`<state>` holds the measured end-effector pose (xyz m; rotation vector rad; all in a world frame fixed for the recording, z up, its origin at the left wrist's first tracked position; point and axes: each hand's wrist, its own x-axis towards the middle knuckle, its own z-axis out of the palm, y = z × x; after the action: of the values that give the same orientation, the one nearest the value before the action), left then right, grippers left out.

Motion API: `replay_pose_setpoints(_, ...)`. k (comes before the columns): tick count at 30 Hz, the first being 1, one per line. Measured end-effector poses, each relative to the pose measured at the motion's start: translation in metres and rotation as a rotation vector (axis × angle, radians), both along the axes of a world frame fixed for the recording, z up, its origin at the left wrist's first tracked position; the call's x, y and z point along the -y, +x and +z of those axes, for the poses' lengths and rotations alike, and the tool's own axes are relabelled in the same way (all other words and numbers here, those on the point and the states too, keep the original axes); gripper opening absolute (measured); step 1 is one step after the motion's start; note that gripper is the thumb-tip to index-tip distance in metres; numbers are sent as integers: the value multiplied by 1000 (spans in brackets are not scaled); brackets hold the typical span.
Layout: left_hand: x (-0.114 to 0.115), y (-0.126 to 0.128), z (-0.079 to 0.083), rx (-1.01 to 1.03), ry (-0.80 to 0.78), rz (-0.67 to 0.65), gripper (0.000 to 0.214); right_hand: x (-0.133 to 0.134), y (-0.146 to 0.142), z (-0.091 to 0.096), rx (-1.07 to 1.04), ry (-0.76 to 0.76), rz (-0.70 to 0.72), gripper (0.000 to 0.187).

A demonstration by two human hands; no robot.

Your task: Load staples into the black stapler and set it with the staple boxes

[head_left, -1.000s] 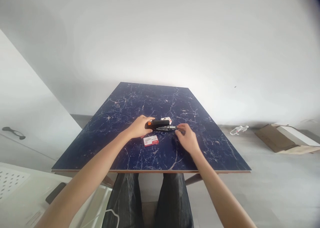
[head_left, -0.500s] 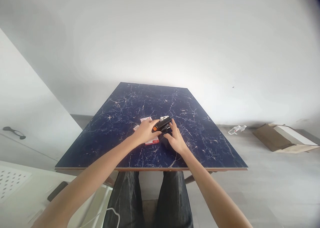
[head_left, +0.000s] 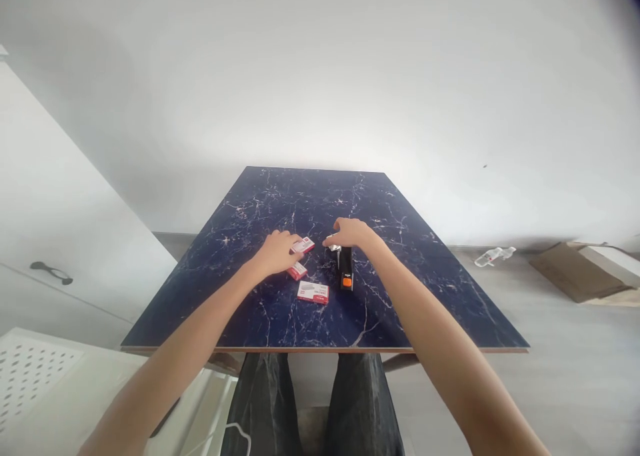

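The left hand [head_left: 274, 253] lies palm down on the dark blue marble surface [head_left: 235, 243], its fingers loosely curved and half open. Its fingertips reach the nearer side of a small red-and-white carton [head_left: 303, 245], but whether they have hold of it is hard to tell. The right hand [head_left: 351, 233] is held palm down, its fingers close together and gently bent, with no clear grip on anything. Its fingertips are just above the far end of a black stapler [head_left: 345, 269], near a silver metal part at that end.

There is one stapler and there are three red-and-white cartons. The stapler sits between the hands, a little right of centre, its length running near to far and its orange-tipped end towards the person. The cartons lie left of it: one under the left fingertips, a second [head_left: 297, 271] just nearer, and a third [head_left: 313, 292], the largest in view, nearest the person and close to the stapler's orange end.

Beyond the surface on the right, a clear plastic bottle [head_left: 493, 257] and a cardboard box [head_left: 575, 273] lie on the floor [head_left: 565, 356].
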<state>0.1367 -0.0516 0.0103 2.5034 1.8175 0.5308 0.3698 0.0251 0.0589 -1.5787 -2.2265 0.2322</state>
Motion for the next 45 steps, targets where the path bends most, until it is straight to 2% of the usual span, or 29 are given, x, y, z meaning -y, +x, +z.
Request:
replay_pose_setpoints(2,7,2,1,38,-70,-64,59,8,-9,5,36,31,-1,47)
replay_pose_setpoints(5,24,-13,7,119,-193,-218,64,53,-8,-9,-19,185,14,33)
replay_pose_setpoints(6,29,-20,10,136,-218,-270,65,75,-7,-20,-89,313,58,27)
replay_pose_setpoints(7,33,-25,12,141,-243,-318,66,98,-7,-33,-135,369,121,23)
replay_pose_setpoints(9,38,-30,12,129,-261,-359,63,142,-10,-63,-129,353,233,18)
replay_pose_setpoints(10,40,-28,11,116,-251,-345,60,159,-14,-78,-100,351,206,17)
replay_pose_setpoints(12,44,-21,7,88,-209,-289,57,182,-27,-105,-85,385,72,27)
replay_pose_setpoints(15,47,-11,6,61,-164,-268,53,188,-44,-127,-113,385,-18,32)
replay_pose_setpoints(18,45,-11,11,138,-86,-267,56,183,-46,-133,-180,379,-11,22)
replay_pose_setpoints(22,27,-4,7,206,40,-305,54,188,-33,-137,-231,368,25,23)
replay_pose_setpoints(25,13,7,-6,128,-20,-347,57,199,-20,-132,-231,325,70,19)
replay_pose_setpoints(29,12,13,-20,218,-78,-316,75,203,3,-97,-224,204,141,22)
replay_pose_setpoints(32,20,16,-25,253,-126,-320,104,186,17,-65,-247,285,139,24)
replay_pose_setpoints(35,26,19,-27,264,-177,-360,122,157,20,-50,-170,267,176,28)
replay_pose_setpoints(38,28,20,-27,321,-257,-414,122,136,19,-47,-41,148,296,30)
replay_pose_setpoints(41,27,21,-27,358,-227,-425,117,127,26,-37,-39,132,379,41)
replay_pose_setpoints(43,26,25,-27,367,-206,-416,114,115,32,-23,-109,180,290,42)
replay_pose_setpoints(45,26,32,-28,374,-223,-404,113,95,29,-7,-138,211,52,42)
